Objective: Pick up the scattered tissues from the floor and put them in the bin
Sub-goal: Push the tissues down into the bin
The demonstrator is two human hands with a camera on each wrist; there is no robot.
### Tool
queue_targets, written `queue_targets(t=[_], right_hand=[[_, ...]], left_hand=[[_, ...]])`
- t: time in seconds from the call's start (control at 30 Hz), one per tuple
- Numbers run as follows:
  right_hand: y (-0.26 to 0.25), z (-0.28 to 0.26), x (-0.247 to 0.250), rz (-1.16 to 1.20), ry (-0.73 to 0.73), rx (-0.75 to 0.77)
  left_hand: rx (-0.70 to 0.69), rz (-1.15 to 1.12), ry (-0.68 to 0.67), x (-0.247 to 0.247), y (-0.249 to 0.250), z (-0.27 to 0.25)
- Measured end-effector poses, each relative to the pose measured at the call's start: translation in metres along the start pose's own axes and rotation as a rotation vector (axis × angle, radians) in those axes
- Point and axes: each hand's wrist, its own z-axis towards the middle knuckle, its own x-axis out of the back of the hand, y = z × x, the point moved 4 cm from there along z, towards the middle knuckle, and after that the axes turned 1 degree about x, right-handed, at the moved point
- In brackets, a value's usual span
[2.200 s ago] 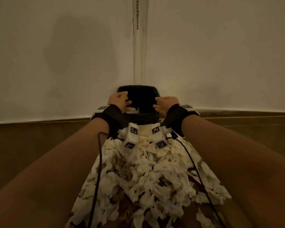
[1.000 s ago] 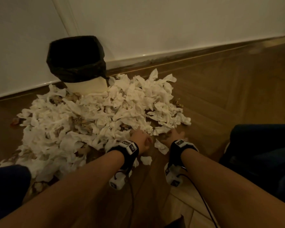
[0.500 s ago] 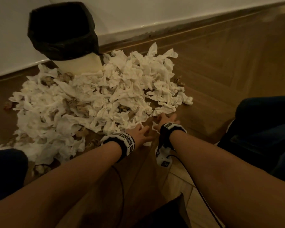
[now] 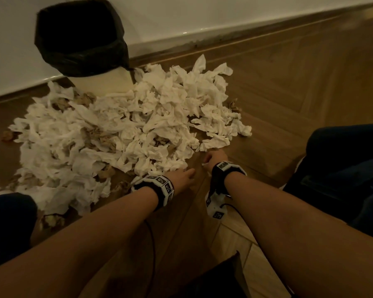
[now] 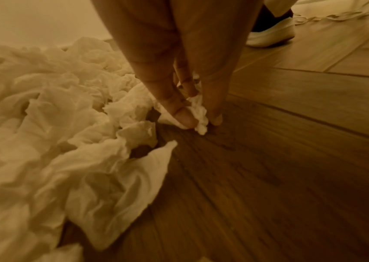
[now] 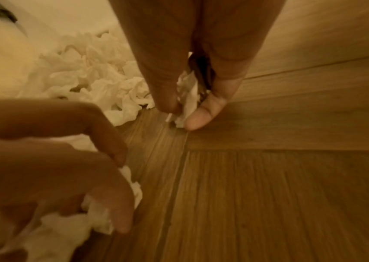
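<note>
A big heap of crumpled white tissues (image 4: 121, 134) covers the wooden floor in front of a pale bin (image 4: 103, 82) lined with a black bag (image 4: 80, 37), which stands against the wall. My left hand (image 4: 184, 178) is low at the heap's near edge; in the left wrist view its fingers (image 5: 183, 118) pinch a small white tissue (image 5: 199, 117) against the floor. My right hand (image 4: 213, 159) is just to its right, and its thumb and fingers (image 6: 198, 120) pinch another small tissue (image 6: 187, 99).
Bare herringbone floor (image 4: 299, 87) stretches to the right of the heap. A dark-trousered leg (image 4: 342, 168) is at the right, another knee (image 4: 9, 220) at the lower left. A white shoe (image 5: 271, 35) shows in the left wrist view. A few brownish scraps (image 4: 8, 136) lie around the heap.
Both hands came away from the bin down to the heap's near edge. In the last half second their spread fingers closed onto small tissues on the floor.
</note>
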Motion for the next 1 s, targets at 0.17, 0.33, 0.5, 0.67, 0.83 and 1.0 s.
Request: queue_targets(t=[0.17, 0.33, 0.5, 0.67, 0.83, 1.0], right_hand=[[-0.006, -0.006, 0.008, 0.205, -0.032, -0.010], [-0.021, -0.017, 0.019, 0.335, -0.008, 0.036], [-0.024, -0.025, 0.043, 0.482, 0.061, 0.022], [-0.013, -0.036, 0.059, 0.687, 0.080, -0.021], [0.001, -0.043, 0.057, 0.796, 0.073, -0.066], [0.007, -0.043, 0.048, 0.825, 0.032, -0.065]], left_hand=[[0.158, -0.322, 0.019, 0.015, 0.003, -0.003], [0.222, -0.184, -0.074, 0.025, 0.003, -0.015], [0.205, -0.115, -0.036, 0.035, 0.003, -0.026], [0.104, -0.102, 0.200, 0.044, -0.006, -0.042], [0.071, -0.159, 0.270, 0.045, -0.008, -0.050], [0.063, -0.083, 0.267, 0.033, -0.007, -0.046]])
